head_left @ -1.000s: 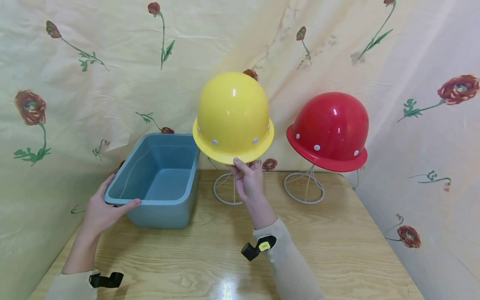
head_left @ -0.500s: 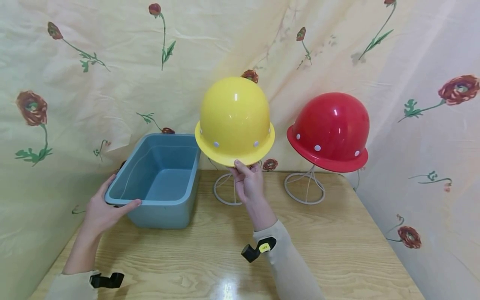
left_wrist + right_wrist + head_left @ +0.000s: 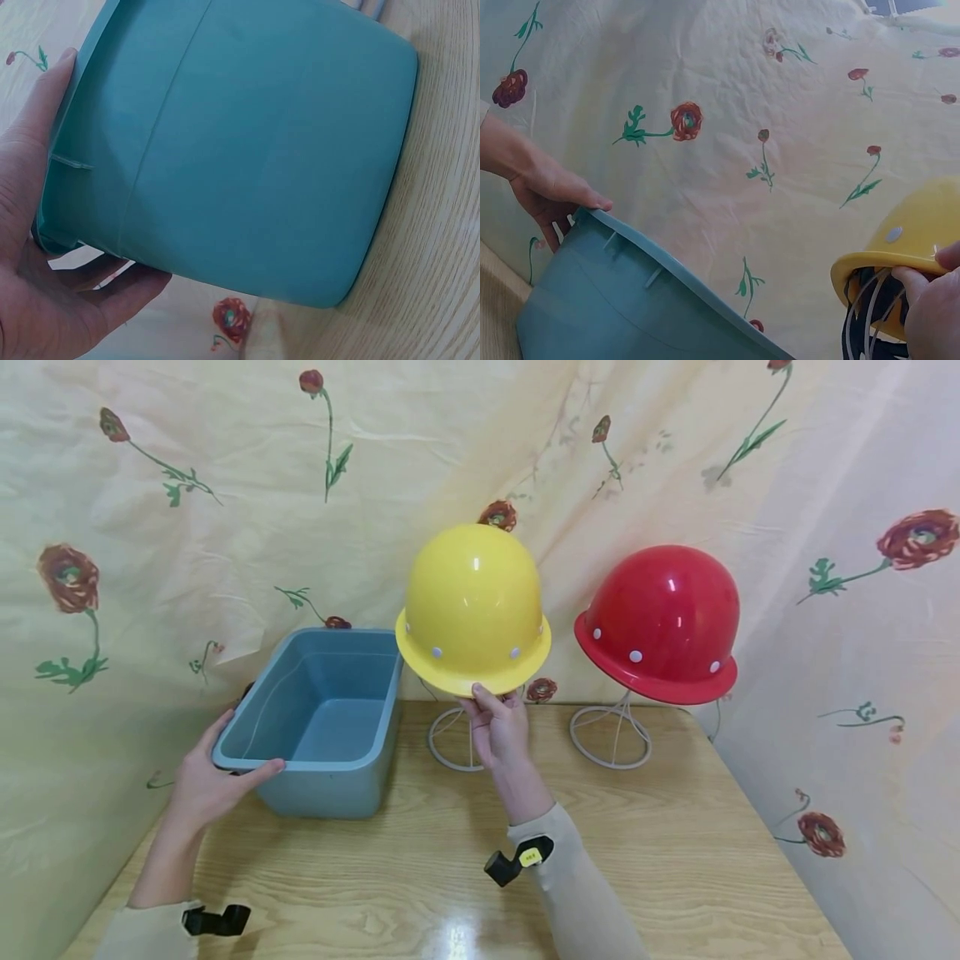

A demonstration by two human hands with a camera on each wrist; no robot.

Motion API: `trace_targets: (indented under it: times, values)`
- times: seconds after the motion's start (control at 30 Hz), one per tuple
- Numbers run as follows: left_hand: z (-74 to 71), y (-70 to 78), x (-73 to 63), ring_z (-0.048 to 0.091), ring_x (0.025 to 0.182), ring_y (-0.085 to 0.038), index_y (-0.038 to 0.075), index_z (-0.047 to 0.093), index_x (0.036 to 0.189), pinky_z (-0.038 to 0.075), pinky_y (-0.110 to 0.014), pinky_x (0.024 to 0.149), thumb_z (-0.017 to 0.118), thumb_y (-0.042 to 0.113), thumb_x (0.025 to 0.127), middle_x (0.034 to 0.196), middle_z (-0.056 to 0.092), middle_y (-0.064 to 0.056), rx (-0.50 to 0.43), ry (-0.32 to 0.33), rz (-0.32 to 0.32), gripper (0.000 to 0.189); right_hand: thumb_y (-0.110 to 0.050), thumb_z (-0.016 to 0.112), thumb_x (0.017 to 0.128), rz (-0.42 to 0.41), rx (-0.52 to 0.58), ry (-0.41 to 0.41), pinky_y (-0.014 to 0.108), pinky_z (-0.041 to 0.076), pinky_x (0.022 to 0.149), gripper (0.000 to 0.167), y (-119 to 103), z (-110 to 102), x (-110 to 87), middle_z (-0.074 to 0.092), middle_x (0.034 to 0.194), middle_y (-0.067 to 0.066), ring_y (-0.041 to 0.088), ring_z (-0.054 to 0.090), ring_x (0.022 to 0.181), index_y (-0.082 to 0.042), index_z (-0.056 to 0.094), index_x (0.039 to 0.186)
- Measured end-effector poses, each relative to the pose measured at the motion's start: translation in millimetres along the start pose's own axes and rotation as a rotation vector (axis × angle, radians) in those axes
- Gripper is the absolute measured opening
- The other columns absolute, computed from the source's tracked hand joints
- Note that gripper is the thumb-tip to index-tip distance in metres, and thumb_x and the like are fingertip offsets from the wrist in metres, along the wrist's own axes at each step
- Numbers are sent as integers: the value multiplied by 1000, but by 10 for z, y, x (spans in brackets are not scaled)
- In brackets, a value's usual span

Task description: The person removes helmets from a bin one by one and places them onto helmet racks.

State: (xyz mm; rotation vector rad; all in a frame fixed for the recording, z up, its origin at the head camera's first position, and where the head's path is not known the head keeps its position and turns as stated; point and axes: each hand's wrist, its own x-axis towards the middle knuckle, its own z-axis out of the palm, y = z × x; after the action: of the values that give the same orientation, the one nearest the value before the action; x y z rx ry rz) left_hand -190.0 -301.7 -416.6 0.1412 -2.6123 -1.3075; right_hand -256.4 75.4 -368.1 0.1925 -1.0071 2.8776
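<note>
The right hand (image 3: 501,727) pinches the front brim of a yellow hard hat (image 3: 474,606), thumb on top and fingers beneath. Dark straps (image 3: 871,304) hang inside that hat in the right wrist view. Behind the right hand is a wire stand (image 3: 447,752) with a round base; the hat and hand hide its upper part. At the left, the left hand (image 3: 210,777) holds the near left corner of a blue plastic tub (image 3: 315,766), its thumb along the rim and its other fingers around the side. The tub's inside floor is bare.
A red hard hat (image 3: 663,622) sits tilted on a second wire stand (image 3: 611,747) at the back right. Flower-printed cloth (image 3: 247,510) hangs behind and beside the wooden table (image 3: 420,877). Each wrist wears a black camera.
The yellow hard hat has come down slightly and a little to the right in the right hand. The left hand keeps its hold on the tub.
</note>
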Motion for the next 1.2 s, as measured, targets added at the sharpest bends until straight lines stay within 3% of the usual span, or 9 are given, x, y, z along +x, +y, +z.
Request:
trace_targets:
  times: [0.43,0.7,1.2]
  values:
    - [6,19,-4,38,141,-61,14,10,173,39,-84,106,89,35,87,166,29,-37,-7,0,2,119,15,48,101,19,-5,-5,21,63,82,30,8,-53,5,71,105,5,13,78,88,-1,55,127]
    - [6,18,-7,38,141,-61,14,10,173,40,-83,105,89,35,87,166,29,-37,-9,-5,7,119,15,48,101,26,1,20,23,63,87,35,40,-91,9,71,109,5,13,79,92,1,52,133]
    - [13,19,-8,38,141,-61,15,10,173,40,-83,106,89,35,87,166,29,-37,-4,2,-1,119,14,50,102,51,-23,46,20,63,82,31,53,-105,-45,71,106,2,11,77,88,-3,54,127]
